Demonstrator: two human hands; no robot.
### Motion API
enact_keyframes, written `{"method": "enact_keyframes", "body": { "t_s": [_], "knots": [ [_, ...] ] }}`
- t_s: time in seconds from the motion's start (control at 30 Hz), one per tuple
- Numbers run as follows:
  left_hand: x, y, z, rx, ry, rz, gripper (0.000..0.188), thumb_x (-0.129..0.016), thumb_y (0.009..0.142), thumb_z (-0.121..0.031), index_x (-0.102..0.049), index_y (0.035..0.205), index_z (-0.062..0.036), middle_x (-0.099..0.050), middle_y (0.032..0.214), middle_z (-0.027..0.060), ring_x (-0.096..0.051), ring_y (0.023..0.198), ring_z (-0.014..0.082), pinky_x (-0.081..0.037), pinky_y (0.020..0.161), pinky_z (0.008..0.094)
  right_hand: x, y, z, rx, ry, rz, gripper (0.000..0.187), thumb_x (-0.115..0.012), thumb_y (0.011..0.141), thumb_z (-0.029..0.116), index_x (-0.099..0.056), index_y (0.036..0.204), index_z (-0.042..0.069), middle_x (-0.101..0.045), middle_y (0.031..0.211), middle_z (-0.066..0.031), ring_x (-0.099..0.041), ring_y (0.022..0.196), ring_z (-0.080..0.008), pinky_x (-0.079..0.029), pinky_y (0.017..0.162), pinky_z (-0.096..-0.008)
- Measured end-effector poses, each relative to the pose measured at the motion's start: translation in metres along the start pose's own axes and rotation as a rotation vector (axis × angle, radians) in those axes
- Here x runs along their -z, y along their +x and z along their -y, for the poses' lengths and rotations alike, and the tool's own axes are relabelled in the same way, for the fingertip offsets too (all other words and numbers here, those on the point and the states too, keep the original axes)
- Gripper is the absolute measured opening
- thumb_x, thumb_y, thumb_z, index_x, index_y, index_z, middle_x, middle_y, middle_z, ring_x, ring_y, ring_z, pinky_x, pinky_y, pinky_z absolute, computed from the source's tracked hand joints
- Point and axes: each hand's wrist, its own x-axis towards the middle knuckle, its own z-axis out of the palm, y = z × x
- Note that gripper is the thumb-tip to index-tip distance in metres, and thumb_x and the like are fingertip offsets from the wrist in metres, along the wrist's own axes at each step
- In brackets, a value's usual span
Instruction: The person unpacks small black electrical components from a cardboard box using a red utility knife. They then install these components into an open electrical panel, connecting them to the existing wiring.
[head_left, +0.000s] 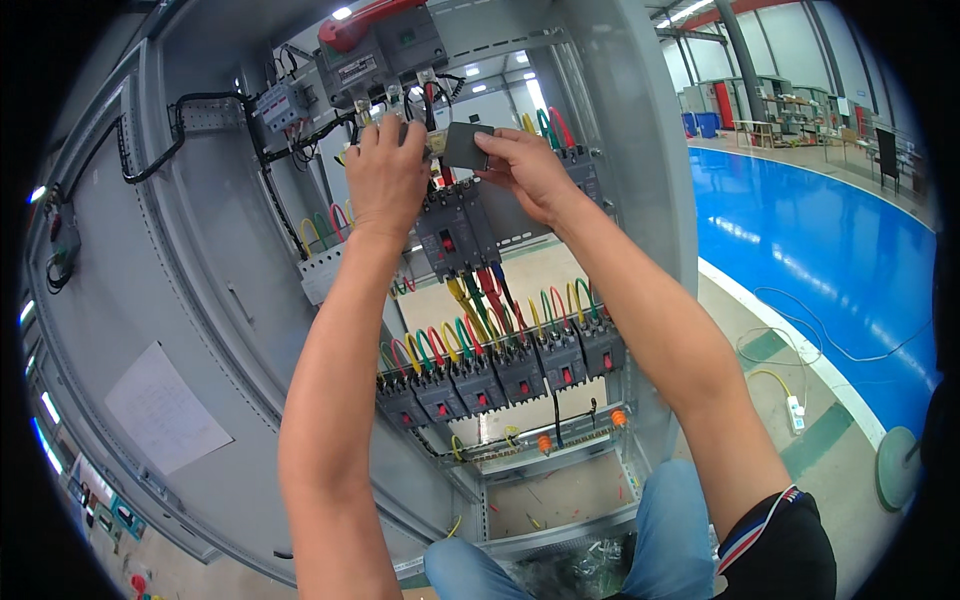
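Observation:
My right hand pinches a small flat dark-grey plate between thumb and fingers, in front of the upper part of an open electrical cabinet. Beside it, to the left, my left hand is raised with its fingers bent. Their tips are partly hidden, and I cannot make out what they hold. Both hands are just above a dark moulded-case circuit breaker with a red toggle. Yellow, green and red wires run from its lower side. A larger grey switch unit with a red part sits above my hands.
A row of several breakers with looped coloured wires crosses the cabinet lower down. Orange insulators stand on a rail below. The cabinet's side panel carries a paper sheet. A white power strip lies on the floor at right.

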Motion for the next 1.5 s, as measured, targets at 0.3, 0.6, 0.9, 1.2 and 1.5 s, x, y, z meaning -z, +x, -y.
{"method": "enact_keyframes", "body": {
  "t_s": [0.3,0.6,0.9,1.2,1.5],
  "knots": [
    [0.002,0.003,-0.003,0.014,0.012,0.038,0.039,-0.088,0.073,-0.028,-0.071,0.108,-0.0178,-0.061,0.110,0.0042,-0.063,0.104,0.0263,-0.049,0.078,0.0427,-0.008,-0.027,-0.011,0.160,-0.186,-0.083,0.021,-0.077,0.092,0.010,-0.071,0.107,-0.004,-0.068,0.077,-0.0025,-0.064,0.065,-0.0098,-0.049,0.054,-0.0243],
    [0.004,0.001,-0.002,0.026,-0.037,0.057,0.039,-0.087,0.074,-0.027,-0.071,0.108,-0.0169,-0.062,0.109,0.0051,-0.063,0.104,0.0269,-0.049,0.078,0.0431,-0.013,-0.036,-0.022,0.215,-0.355,-0.168,0.020,-0.077,0.089,0.004,-0.064,0.104,0.000,-0.068,0.078,-0.0063,-0.071,0.069,-0.0126,-0.057,0.056,-0.0273],
    [0.004,0.000,-0.001,0.025,-0.037,0.070,0.039,-0.088,0.073,-0.027,-0.072,0.106,-0.0160,-0.063,0.113,0.0041,-0.063,0.105,0.0263,-0.050,0.081,0.0435,-0.022,-0.046,-0.035,0.560,-1.038,-0.166,0.035,-0.087,0.080,0.021,-0.067,0.100,0.002,-0.072,0.091,-0.0154,-0.072,0.082,-0.0316,-0.056,0.073,-0.0431],
    [0.007,0.001,-0.001,0.013,0.039,0.123,0.040,-0.086,0.077,-0.031,-0.071,0.111,-0.0161,-0.063,0.113,0.0049,-0.065,0.107,0.0266,-0.051,0.079,0.0442,-0.015,-0.043,-0.031,0.844,-1.277,-0.217,0.020,-0.074,0.092,0.023,-0.069,0.091,0.004,-0.066,0.087,-0.0151,-0.068,0.080,-0.0394,-0.056,0.070,-0.0484],
    [0.001,-0.003,0.004,-0.019,0.051,0.078,0.042,-0.085,0.076,-0.034,-0.071,0.112,-0.0178,-0.063,0.110,0.0043,-0.064,0.101,0.0256,-0.050,0.075,0.0432,-0.027,-0.043,-0.020,0.518,-0.521,-0.199,0.014,-0.073,0.095,0.006,-0.061,0.090,0.000,-0.068,0.073,-0.0044,-0.068,0.061,-0.0102,-0.053,0.053,-0.0251]
  ]
}}
